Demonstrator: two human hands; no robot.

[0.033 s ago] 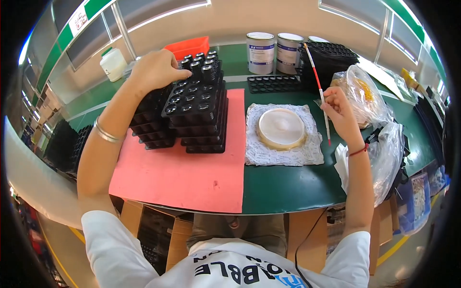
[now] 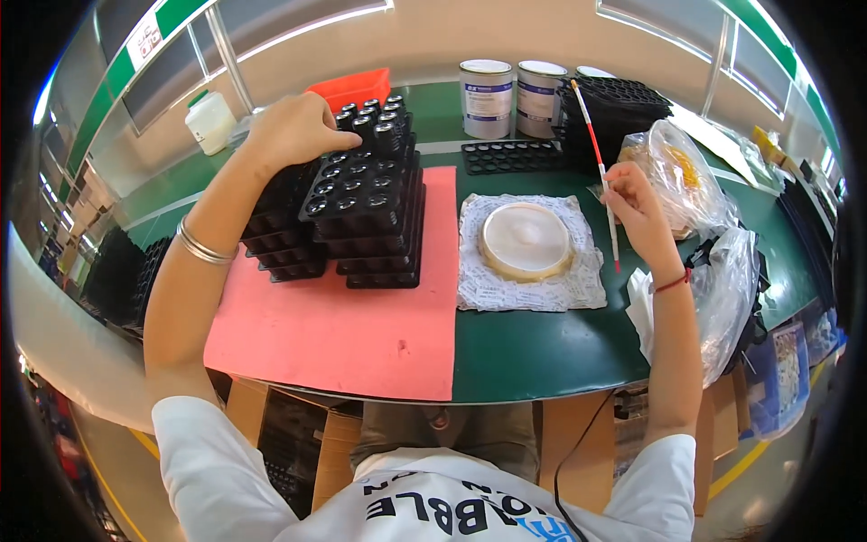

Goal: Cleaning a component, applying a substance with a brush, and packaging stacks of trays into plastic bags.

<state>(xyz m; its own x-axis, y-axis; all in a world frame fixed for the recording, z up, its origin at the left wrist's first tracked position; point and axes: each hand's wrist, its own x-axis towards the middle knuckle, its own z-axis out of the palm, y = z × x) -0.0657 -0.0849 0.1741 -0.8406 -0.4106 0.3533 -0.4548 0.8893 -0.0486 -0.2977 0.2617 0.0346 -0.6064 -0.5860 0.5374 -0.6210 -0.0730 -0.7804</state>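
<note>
- Black moulded plastic trays [image 2: 361, 194] with round pockets are seen in two stacks side by side on a pink sheet [image 2: 343, 334] laid over the green desk [image 2: 542, 352]; the nearer stack is taller, and its top tray is tilted.
- Small dark cylindrical parts are seated in the pockets of the top tray, their rims glinting; the exact count cannot be told.
- One left hand [image 2: 293, 131] is rested on the far edge of the top tray, fingers curled down onto it and touching the back row of parts; a metal bangle [image 2: 203, 246] is worn on that wrist.
- One right hand [image 2: 632, 203] is closed around a thin white stick with red bands [image 2: 591, 135], held slanted with its upper end towards the cans.
- One round cream disc [image 2: 526, 239] is set on a white printed cloth [image 2: 533, 289], just right of the pink sheet.
- Three white cylindrical cans [image 2: 488, 95] are counted at the back of the desk, the third mostly hidden.
- One flat black tray [image 2: 510, 155] lies before the cans, and a further stack of black trays [image 2: 614, 113] stands to their right.
- One orange bin [image 2: 348, 88] and one white plastic bottle [image 2: 209, 120] are placed at the far left.
- Clear plastic bags [image 2: 686, 176] are heaped at the right edge.
</note>
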